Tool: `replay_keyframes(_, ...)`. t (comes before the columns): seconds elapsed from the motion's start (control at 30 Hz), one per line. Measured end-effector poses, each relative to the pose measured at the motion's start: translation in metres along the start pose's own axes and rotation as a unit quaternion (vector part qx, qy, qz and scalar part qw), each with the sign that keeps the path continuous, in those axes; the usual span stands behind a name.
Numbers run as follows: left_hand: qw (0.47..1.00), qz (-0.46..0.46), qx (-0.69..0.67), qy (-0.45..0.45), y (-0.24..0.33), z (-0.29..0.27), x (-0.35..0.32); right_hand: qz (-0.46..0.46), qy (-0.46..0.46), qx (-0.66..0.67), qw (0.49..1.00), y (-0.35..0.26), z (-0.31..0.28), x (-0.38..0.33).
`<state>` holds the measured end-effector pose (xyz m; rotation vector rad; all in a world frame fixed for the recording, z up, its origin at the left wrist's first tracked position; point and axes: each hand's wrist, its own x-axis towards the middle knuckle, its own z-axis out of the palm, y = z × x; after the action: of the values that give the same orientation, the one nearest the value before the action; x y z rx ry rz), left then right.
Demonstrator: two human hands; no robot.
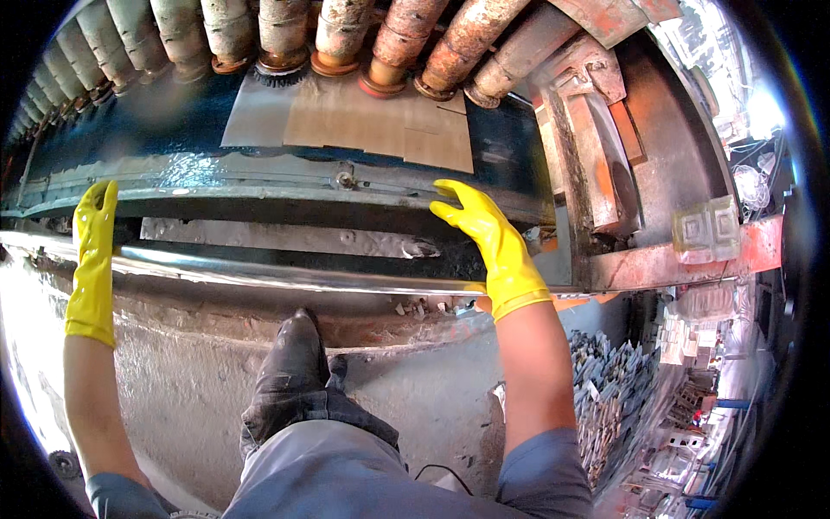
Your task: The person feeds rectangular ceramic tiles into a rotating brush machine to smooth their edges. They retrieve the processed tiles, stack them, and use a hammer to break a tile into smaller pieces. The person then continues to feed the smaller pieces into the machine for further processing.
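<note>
Both my hands wear long yellow rubber gloves and hold nothing that I can see. At the left, my left hand [97,216] is at the near edge of a wet dark belt [130,151], fingers stretched away from me with a small gap beside the thumb. Farther right, my right hand [474,219] reaches over the same edge, its thumb and fingers apart. Beyond it, several flat beige slabs [372,125] lie side by side on the belt. A grey slab [258,112] adjoins them on the left. Both hands appear apart from the slabs.
A row of rusty cylindrical machine heads [283,39] stands over the belt's far side. A shiny metal rail [285,272] runs between me and the belt. At the right are a rusty metal frame [679,264] and, on the floor, a heap of narrow offcuts [609,389].
</note>
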<state>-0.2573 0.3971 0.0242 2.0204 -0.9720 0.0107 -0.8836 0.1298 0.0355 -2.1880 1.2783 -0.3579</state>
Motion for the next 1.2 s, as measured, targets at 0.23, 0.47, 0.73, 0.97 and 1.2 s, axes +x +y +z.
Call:
replay_keyframes(0.23,0.996,0.007,0.066,-0.054,-0.02,0.007,0.006,0.175,0.108,0.031,0.978,0.068,-0.007,0.085)
replay_keyframes(0.47,0.984,-0.007,0.139,-0.108,-0.026,-0.001,0.009,0.308,0.177,-0.013,0.935,0.163,0.039,0.158)
replay_keyframes(0.73,0.974,-0.049,0.201,-0.097,0.009,0.002,0.005,0.444,0.091,-0.209,0.867,0.137,0.023,0.177)
replay_keyframes(0.97,0.981,0.018,0.168,-0.092,0.125,0.065,-0.07,0.301,0.127,0.096,0.94,0.222,0.013,0.177)
replay_keyframes(1.2,0.982,0.013,0.17,-0.086,0.184,0.092,-0.108,0.222,0.194,0.294,0.909,0.179,-0.041,0.14)
